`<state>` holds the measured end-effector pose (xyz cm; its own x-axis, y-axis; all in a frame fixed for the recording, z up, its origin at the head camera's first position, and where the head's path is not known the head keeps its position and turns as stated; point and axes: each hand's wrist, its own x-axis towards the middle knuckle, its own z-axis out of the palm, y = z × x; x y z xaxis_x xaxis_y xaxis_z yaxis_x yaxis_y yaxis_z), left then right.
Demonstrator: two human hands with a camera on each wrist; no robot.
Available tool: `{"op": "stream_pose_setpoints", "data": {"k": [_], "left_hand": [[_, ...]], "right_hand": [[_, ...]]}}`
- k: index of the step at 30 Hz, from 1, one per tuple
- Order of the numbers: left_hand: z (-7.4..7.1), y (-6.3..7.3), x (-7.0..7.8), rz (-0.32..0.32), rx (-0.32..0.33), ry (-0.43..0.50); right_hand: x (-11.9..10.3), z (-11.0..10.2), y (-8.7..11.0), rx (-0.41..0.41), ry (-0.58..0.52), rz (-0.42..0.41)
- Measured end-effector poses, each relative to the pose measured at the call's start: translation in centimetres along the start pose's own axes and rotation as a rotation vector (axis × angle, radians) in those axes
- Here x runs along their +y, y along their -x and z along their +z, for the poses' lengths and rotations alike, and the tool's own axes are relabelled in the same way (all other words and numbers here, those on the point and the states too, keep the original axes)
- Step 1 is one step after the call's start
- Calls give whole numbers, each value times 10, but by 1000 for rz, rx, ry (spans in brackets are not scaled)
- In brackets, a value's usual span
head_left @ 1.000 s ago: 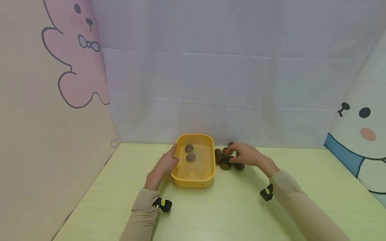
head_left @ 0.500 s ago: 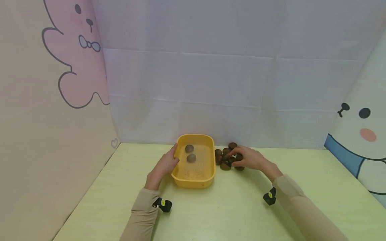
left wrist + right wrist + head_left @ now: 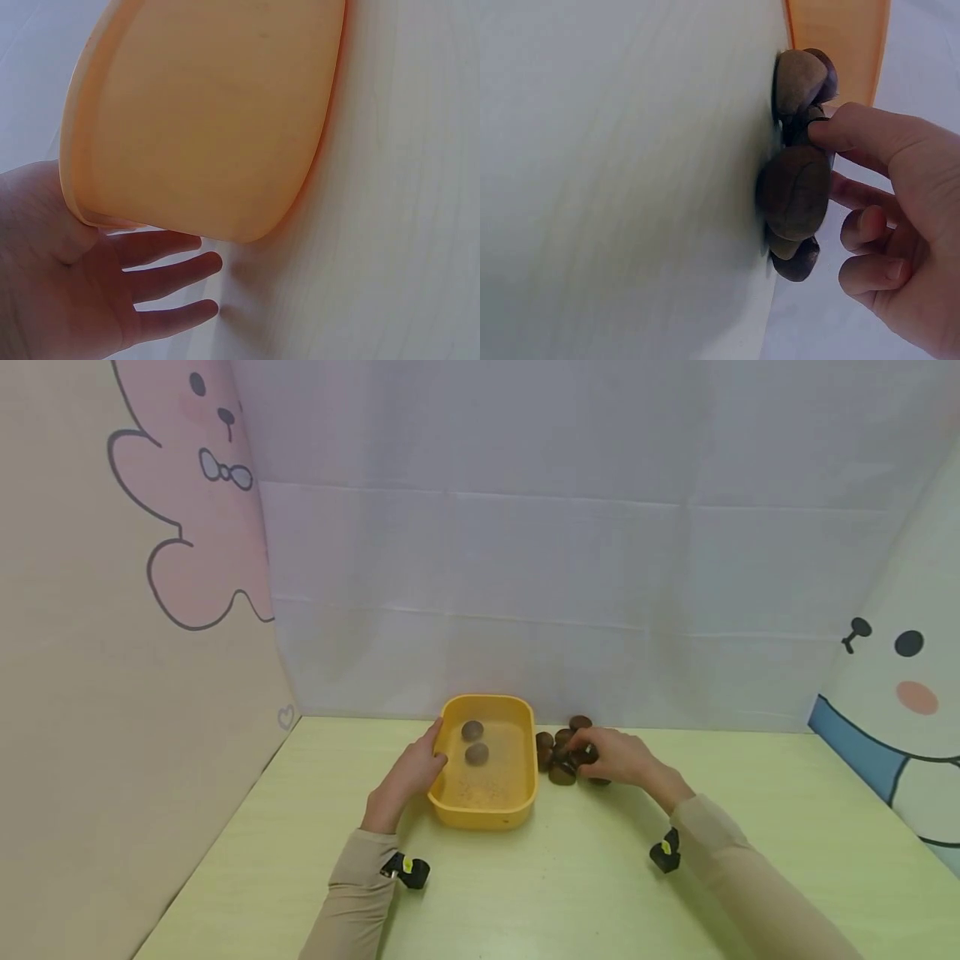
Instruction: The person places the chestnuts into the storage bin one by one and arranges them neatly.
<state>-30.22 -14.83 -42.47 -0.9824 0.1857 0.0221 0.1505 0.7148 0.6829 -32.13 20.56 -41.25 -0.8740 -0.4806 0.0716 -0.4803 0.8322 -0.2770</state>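
While the left hand (image 3: 407, 770) still grips the bin (image 3: 483, 818), the half-curled right hand (image 3: 621, 757) edged nearer. Whether it pinches chestnuts (image 3: 795, 193) is unclear.

- The rim of an orange tub (image 3: 210, 112) is gripped by the left hand (image 3: 82, 285).
- Three fingers (image 3: 176, 274) are held straight, spread slightly apart.
- Faint shadows are cast on the pale tabletop (image 3: 405, 187) near the fingertips.

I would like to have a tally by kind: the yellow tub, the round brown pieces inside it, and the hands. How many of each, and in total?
Yellow tub: 1
Round brown pieces inside: 2
Left hand and right hand: 2
Total: 5
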Motion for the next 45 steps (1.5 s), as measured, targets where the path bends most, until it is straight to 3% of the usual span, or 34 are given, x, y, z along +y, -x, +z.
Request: {"op": "stream_pose_setpoints", "data": {"k": [8,22,32,39,45], "left_hand": [[1,0,0,5,-1,-4],[4,-1,1,11,7,-3],[2,-2,3,-1,5,-7],[2,-1,2,-18,-3,4],[4,-3,3,-12,1,17]], "right_hand": [[-5,-12,1,70,-5,-47],[-41,-37,-11,97,15,-138],[-70,-44,-25,90,13,-194],[-89,-43,-40,87,92,-230],[-103,-39,-50,45,83,-232]]}}
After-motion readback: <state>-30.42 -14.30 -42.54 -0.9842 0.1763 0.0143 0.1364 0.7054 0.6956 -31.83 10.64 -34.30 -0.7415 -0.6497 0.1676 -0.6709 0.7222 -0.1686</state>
